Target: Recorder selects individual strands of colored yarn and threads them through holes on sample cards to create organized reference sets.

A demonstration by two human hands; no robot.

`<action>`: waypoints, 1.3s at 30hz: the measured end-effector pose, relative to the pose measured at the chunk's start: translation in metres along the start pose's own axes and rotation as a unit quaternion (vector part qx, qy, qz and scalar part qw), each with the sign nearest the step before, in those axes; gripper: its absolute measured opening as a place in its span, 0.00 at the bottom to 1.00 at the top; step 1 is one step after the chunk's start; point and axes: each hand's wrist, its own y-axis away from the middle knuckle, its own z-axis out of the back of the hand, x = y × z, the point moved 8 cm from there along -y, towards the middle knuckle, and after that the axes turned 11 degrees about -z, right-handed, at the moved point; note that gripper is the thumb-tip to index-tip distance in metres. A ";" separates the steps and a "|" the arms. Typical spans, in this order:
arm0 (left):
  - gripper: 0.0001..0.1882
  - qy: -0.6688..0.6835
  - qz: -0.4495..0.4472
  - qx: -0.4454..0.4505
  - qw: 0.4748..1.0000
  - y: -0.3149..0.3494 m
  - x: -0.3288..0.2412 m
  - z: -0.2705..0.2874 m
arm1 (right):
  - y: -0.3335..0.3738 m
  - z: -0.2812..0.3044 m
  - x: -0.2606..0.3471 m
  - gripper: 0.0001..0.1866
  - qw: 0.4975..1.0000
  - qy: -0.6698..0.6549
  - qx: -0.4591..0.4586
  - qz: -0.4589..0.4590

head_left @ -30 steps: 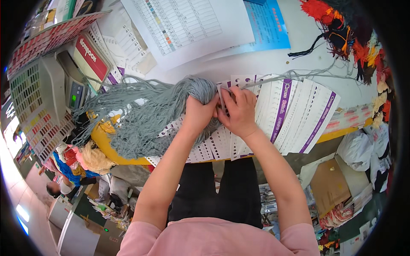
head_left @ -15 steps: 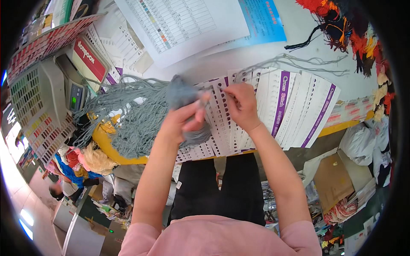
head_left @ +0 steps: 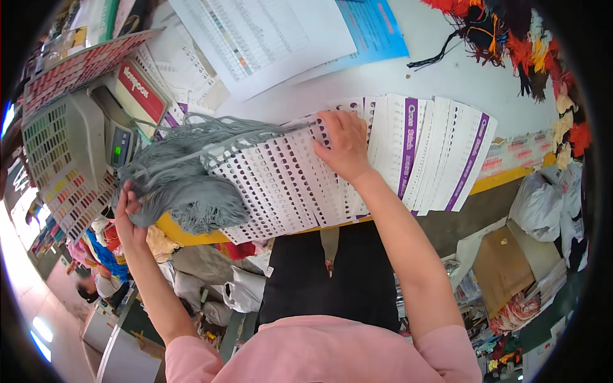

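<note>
A large bundle of grey embroidery thread [head_left: 182, 196] lies at the table's left front, its near part gathered and its far strands trailing right. My left hand [head_left: 130, 209] is closed around the bundle's left end, with part of the fingers hidden by thread. A row of white punched thread cards [head_left: 274, 179] fans across the table, overlapping, with dark holes along them. My right hand [head_left: 347, 143] rests on the cards' far part, fingers stretched and thumb apart. A few grey strands run along the cards' far ends toward its fingertips.
A small scale with a green display [head_left: 120, 150] and colour sample charts [head_left: 60, 156] stand at the left. Printed sheets [head_left: 268, 45] and a blue sheet [head_left: 377, 32] lie at the back. Red, black and orange threads [head_left: 491, 32] hang at the far right. Yellow edging [head_left: 504, 175] borders the table.
My left hand has drawn the grey thread left, uncovering more cards. Strands beyond the cards on the right have gone from there. My right hand has opened from a pinch onto the cards.
</note>
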 end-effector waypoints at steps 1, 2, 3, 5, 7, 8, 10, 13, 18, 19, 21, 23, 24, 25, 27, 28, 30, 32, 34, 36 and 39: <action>0.09 -0.078 -0.030 0.025 0.996 0.012 -0.006 -0.008 | 0.000 0.001 -0.005 0.23 1.000 0.014 0.007 -0.005; 0.10 -0.094 -0.005 0.110 0.989 0.038 0.003 -0.041 | -0.001 0.003 -0.008 0.23 1.000 0.017 0.003 -0.006; 0.10 -0.143 -0.022 0.154 0.977 0.063 0.015 -0.053 | 0.001 0.006 -0.005 0.22 1.000 0.012 -0.001 0.001; 0.10 -0.176 0.080 0.240 0.951 0.112 0.068 -0.104 | 0.005 0.010 -0.008 0.22 1.000 0.013 -0.003 0.010; 0.12 -0.102 0.145 0.264 0.948 0.142 0.111 -0.141 | 0.010 0.024 -0.005 0.20 0.995 -0.098 -0.010 -0.005; 0.15 -0.066 0.159 0.315 0.933 0.147 0.124 -0.163 | 0.014 0.031 0.002 0.13 0.993 -0.118 -0.020 -0.006; 0.18 0.005 0.151 0.315 0.937 0.144 0.142 -0.186 | 0.026 0.033 0.014 0.09 0.975 -0.201 0.059 -0.070; 0.20 0.019 0.152 0.321 0.935 0.144 0.161 -0.199 | 0.049 0.023 0.026 0.02 0.838 -0.466 0.179 -0.220; 0.24 0.057 0.220 0.391 0.892 0.154 0.178 -0.208 | 0.064 0.016 0.031 0.04 0.723 -0.552 0.258 -0.325; 0.24 0.055 0.219 0.392 0.892 0.154 0.176 -0.207 | 0.064 0.017 0.029 0.04 0.723 -0.554 0.256 -0.324; 0.24 0.158 0.279 0.305 0.896 0.154 0.176 -0.205 | 0.068 0.019 0.020 0.04 0.678 -0.598 0.232 -0.358; 0.21 0.161 0.279 0.283 0.904 0.156 0.175 -0.207 | 0.069 0.017 0.020 0.04 0.659 -0.615 0.243 -0.359; 0.19 0.078 0.223 0.302 0.924 0.154 0.175 -0.205 | 0.070 0.015 0.023 0.05 0.640 -0.631 0.254 -0.358; 0.17 -0.007 0.165 0.317 0.934 0.151 0.174 -0.203 | 0.070 0.017 0.024 0.05 0.639 -0.631 0.254 -0.358; 0.13 0.034 0.211 0.283 0.935 0.149 0.183 -0.199 | 0.071 0.019 0.027 0.05 0.584 -0.669 0.249 -0.387; 0.14 0.060 0.221 0.275 0.934 0.149 0.184 -0.198 | 0.071 0.017 0.026 0.05 0.584 -0.669 0.249 -0.387; 0.14 0.086 0.233 0.267 0.931 0.151 0.185 -0.200 | 0.074 0.013 0.025 0.06 0.579 -0.665 0.271 -0.386; 0.11 0.107 0.236 0.246 0.934 0.150 0.184 -0.202 | 0.071 0.016 0.031 0.07 0.633 -0.614 0.290 -0.372; 0.11 0.099 0.240 0.247 0.934 0.149 0.185 -0.200 | 0.071 0.014 0.036 0.07 0.682 -0.560 0.309 -0.355; 0.11 0.093 0.245 0.250 0.932 0.150 0.186 -0.200 | 0.069 0.015 0.035 0.06 0.711 -0.548 0.276 -0.342; 0.11 0.114 0.264 0.240 0.927 0.149 0.186 -0.198 | 0.073 0.015 0.033 0.05 0.662 -0.582 0.283 -0.377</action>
